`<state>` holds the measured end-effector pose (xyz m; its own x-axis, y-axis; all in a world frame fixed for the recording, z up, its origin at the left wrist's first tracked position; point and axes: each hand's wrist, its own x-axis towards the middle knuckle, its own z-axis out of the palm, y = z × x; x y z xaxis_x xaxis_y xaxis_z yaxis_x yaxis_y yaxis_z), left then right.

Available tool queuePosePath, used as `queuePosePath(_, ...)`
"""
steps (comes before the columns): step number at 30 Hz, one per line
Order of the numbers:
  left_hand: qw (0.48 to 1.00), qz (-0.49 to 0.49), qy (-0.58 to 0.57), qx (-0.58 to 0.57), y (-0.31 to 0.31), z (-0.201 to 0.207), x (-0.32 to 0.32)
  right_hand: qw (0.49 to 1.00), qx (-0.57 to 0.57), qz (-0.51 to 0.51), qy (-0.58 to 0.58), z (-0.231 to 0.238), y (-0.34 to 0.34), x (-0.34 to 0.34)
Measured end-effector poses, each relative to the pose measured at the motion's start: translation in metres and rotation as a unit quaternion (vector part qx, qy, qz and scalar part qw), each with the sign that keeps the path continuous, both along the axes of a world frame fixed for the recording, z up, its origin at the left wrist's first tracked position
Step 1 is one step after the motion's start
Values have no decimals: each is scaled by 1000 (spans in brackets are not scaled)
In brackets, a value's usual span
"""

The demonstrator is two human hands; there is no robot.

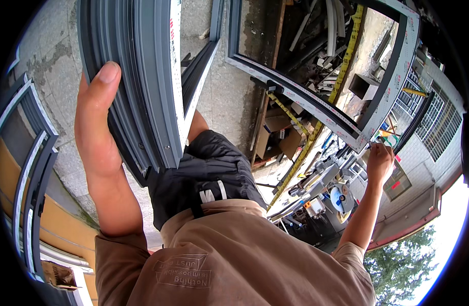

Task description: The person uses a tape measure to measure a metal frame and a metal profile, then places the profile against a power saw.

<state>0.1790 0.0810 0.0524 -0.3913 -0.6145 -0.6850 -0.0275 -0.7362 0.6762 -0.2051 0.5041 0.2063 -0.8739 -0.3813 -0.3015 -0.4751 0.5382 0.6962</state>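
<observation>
A dark grey window frame (130, 76) with ribbed profile sides stands upright in front of me. My left hand (97, 120) grips its left side, thumb against the grooves and the other fingers hidden behind. Swung out to the right is a window sash (316, 105), its faces covered in white printed protective film. Black hardware, perhaps a handle (267, 85), sits on the sash's lower rail. My right hand (381, 162) is closed at the sash's lower right corner; the fingertips are partly hidden there.
More grey window frames (33, 168) lean at the far left beside a tan panel. On the right are a cardboard box (280, 135), yellow rails (298, 163), a saw-like machine with a round disc (340, 198), and piled profile offcuts (328, 30). Paving (219, 97) lies underfoot.
</observation>
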Motion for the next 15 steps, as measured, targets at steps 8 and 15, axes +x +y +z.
queuePosePath(8,998,17,-41,42,6,11,-8,999,-12,25,17,-2,6,0)
queuePosePath(15,989,31,-102,-100,6,-40,46,999,-31,36,23,-2,7,-1)
